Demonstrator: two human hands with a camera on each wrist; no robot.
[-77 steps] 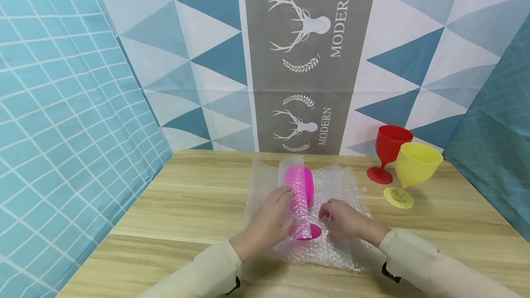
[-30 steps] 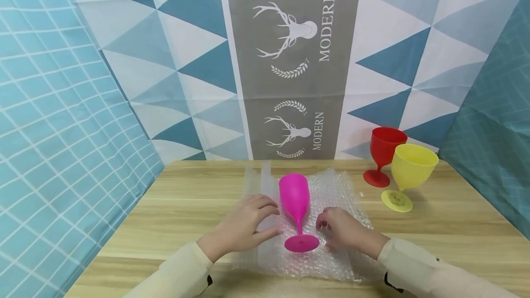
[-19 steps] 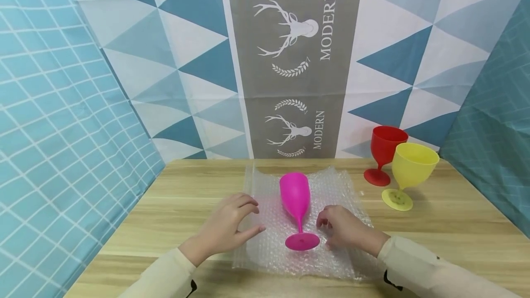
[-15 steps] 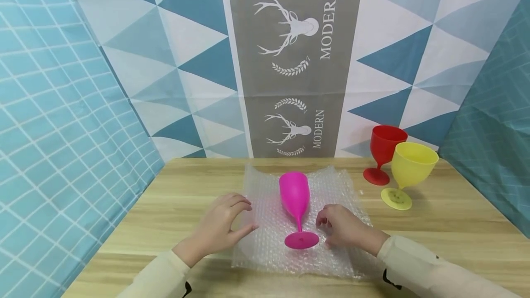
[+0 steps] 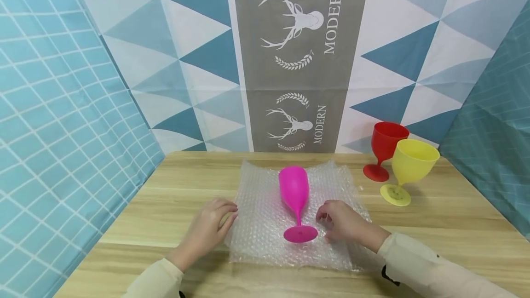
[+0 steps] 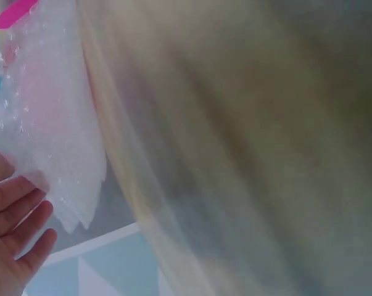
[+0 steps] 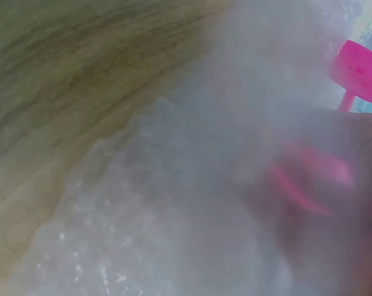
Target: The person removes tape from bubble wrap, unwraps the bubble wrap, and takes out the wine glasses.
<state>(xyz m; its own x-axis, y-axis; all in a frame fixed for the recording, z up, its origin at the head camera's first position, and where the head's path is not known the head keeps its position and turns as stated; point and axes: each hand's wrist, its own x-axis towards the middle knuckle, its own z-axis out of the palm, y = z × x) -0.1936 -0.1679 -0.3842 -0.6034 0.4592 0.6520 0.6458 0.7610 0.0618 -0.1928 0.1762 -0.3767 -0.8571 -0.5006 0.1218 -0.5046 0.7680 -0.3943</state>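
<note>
A magenta plastic goblet (image 5: 295,192) lies on its side on a clear sheet of bubble wrap (image 5: 265,238), its foot toward me. At the sheet's left edge is my left hand (image 5: 205,229). The left wrist view shows its thumb and index finger pinching the bubble wrap (image 6: 56,123) while the other fingers spread. My right hand (image 5: 345,222) is just right of the goblet's stem, fingers curled at the bubble wrap. Blurred wrap hides much of that grip in the right wrist view, where the goblet's foot (image 7: 361,71) shows at the right.
A red goblet (image 5: 387,141) and a yellow goblet (image 5: 414,162) stand upright at the right rear of the wooden table (image 5: 186,183). Patterned cloth (image 5: 290,59) hangs behind the table, and blue gridded cloth (image 5: 62,128) hangs at the left.
The wrap's left flap, which partly covered the magenta goblet, has been drawn off it to the left. My left hand has moved left; the right hand stays nearly still.
</note>
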